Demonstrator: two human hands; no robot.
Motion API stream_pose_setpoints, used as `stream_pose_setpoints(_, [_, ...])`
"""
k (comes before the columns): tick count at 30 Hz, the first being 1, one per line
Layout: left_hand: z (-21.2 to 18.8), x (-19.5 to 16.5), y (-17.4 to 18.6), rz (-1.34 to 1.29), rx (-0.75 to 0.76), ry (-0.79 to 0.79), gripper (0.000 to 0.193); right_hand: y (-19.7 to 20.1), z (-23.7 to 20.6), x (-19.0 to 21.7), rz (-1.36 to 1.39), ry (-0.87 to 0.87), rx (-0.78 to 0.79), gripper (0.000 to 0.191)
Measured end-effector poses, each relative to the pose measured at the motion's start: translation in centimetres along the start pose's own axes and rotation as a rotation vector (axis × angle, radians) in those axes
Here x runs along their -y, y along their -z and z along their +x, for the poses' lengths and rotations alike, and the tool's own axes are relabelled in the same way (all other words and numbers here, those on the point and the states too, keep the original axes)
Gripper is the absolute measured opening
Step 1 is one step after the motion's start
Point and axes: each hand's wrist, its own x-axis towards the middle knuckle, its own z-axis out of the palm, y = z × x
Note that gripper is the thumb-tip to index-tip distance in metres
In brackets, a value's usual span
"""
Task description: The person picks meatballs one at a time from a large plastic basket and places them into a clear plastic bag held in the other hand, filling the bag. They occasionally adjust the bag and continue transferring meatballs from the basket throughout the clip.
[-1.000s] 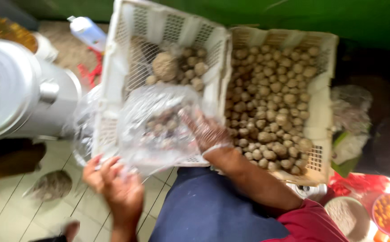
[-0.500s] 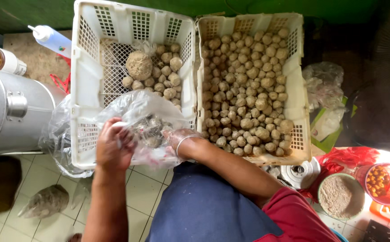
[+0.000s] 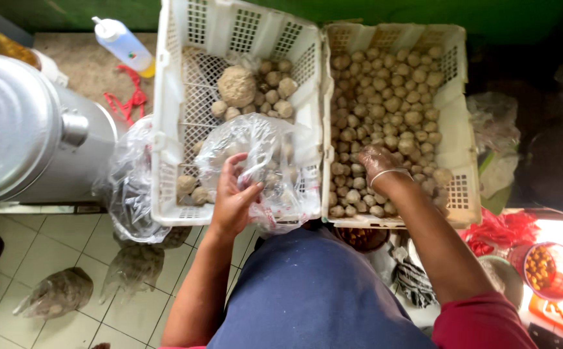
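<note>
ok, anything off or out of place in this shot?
Mostly tidy. The left hand holds a clear bag over the left crate; the gloved right hand is in the full right crate. One oddity: filled plastic bags lie on the tiled floor, below the crates.

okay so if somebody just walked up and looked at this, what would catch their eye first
Probably the right-hand crate, filled with small round beige balls, where the gloved right hand reaches in. Beside it, the left hand holds a clear plastic bag over the emptier left crate. A big metal pot sits far left.
</note>
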Motion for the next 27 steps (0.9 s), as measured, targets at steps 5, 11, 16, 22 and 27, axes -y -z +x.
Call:
stream_pose_setpoints(5, [0.6,-0.6,0.0,-0.058,-0.052,0.044,0.055,2.8,0.4,2.0,0.366,-0.386,0.275,0.024])
stream_pose_setpoints(11, [0.9,0.7,0.6,-0.198,-0.081,0.106,0.028,1.9,1.7,11.8,0.755,-0.105,0.440,0.043])
stream_pose_setpoints(16, [0.9,-1.0,1.3,-0.310,-0.084,0.148,0.013,0.0,4.4,19.7,0.312,0.375,-0.037,0.070])
stream_pose_setpoints(22, [0.1,-5.4,3.6,-0.497,-0.228,0.179,0.015,3.0,3.6,16.2,-0.052,0.257,0.612,0.067])
stream_pose_setpoints(27, [1.1,-3.4,1.3,-0.296,-0.009,0.175,0.032,1.4,1.9,12.7,0.334,0.603,-0.032,0.039])
